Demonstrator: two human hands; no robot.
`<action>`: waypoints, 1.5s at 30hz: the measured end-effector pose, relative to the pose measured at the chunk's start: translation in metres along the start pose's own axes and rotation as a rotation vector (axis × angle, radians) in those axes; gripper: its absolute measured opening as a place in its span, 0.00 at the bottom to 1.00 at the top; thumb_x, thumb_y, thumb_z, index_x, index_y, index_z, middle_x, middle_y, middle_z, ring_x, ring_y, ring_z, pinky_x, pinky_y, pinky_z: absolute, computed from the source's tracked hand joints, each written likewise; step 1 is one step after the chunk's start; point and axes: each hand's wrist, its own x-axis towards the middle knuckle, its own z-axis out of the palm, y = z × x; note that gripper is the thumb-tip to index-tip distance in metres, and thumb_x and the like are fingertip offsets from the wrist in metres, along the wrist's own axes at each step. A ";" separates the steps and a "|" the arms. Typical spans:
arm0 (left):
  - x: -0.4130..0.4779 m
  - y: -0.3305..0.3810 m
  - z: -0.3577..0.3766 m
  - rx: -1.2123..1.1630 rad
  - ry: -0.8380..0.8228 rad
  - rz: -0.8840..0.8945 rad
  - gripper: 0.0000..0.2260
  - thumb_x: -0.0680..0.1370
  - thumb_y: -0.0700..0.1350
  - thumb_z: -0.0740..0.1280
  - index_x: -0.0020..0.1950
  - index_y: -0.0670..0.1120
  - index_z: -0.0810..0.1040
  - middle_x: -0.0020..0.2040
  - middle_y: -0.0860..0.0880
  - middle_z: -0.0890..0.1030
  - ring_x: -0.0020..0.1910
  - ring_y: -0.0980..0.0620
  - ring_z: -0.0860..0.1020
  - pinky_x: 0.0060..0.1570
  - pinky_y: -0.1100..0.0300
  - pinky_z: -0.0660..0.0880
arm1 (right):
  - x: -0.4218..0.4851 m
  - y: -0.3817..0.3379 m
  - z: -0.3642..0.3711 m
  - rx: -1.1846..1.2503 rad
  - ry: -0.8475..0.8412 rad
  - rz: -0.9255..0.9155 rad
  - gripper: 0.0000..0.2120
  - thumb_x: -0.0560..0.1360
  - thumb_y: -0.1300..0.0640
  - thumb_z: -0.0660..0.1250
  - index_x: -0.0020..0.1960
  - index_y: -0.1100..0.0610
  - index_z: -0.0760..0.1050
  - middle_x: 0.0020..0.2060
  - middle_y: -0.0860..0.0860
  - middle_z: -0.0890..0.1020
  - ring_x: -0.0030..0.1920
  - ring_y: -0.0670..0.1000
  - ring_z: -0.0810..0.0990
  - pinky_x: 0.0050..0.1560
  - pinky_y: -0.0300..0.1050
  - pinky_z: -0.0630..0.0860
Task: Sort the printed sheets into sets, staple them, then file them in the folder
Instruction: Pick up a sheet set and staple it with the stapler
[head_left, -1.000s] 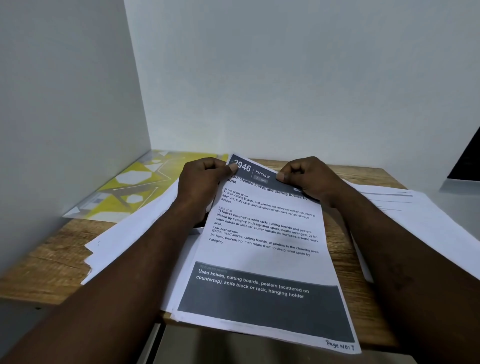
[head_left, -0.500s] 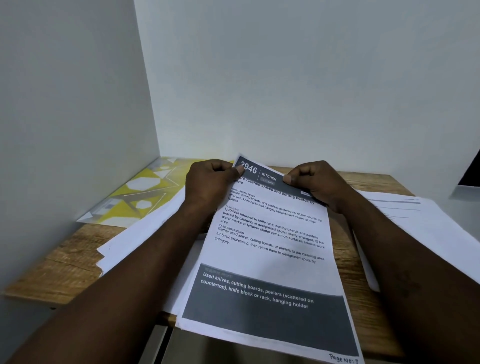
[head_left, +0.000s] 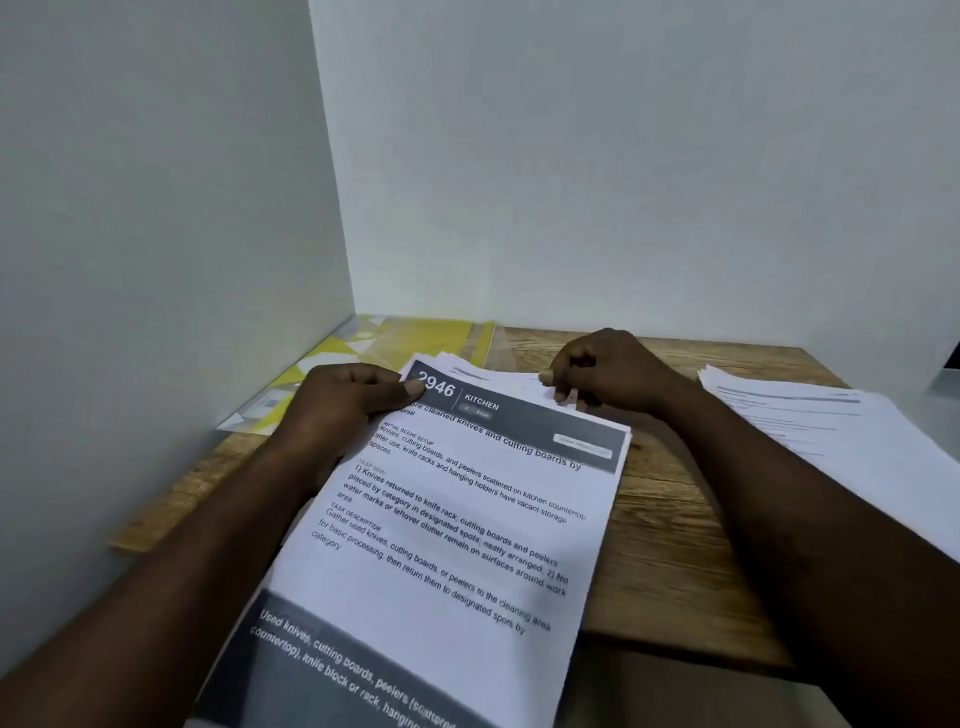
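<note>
Fingers (head_left: 410, 388) on sheets (head_left: 467, 519) beside folder (head_left: 431, 338)

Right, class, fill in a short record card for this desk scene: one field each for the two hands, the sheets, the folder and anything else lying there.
left hand: thumb pinches the top-left corner of the printed sheets
right hand: fingers curled, pinching the far edge of sheets behind the top page
printed sheets: stack, top page headed "2946 KITCHEN", overhanging the near desk edge
yellow folder: flat in the far left corner, against the wall
second paper pile: on the right side of the wooden desk
stapler: not visible
</note>
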 end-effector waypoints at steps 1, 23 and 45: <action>-0.007 0.001 -0.002 -0.012 -0.021 -0.008 0.11 0.74 0.37 0.78 0.49 0.29 0.82 0.43 0.34 0.85 0.35 0.45 0.83 0.38 0.58 0.81 | 0.000 -0.003 0.002 -0.060 -0.003 -0.023 0.07 0.78 0.56 0.76 0.44 0.59 0.86 0.38 0.51 0.88 0.33 0.52 0.86 0.38 0.40 0.80; -0.043 -0.018 -0.013 0.286 -0.077 0.031 0.10 0.72 0.43 0.81 0.39 0.38 0.85 0.36 0.43 0.86 0.31 0.52 0.81 0.39 0.58 0.76 | -0.012 -0.060 0.059 -0.431 -0.297 -0.075 0.15 0.74 0.53 0.78 0.60 0.47 0.81 0.46 0.43 0.86 0.41 0.37 0.78 0.45 0.37 0.70; -0.037 -0.016 0.003 0.339 -0.097 0.056 0.13 0.72 0.48 0.82 0.37 0.41 0.83 0.33 0.47 0.82 0.31 0.52 0.76 0.39 0.58 0.70 | -0.071 -0.007 0.009 0.629 0.188 0.214 0.10 0.82 0.68 0.67 0.62 0.60 0.75 0.50 0.61 0.87 0.48 0.58 0.89 0.49 0.48 0.86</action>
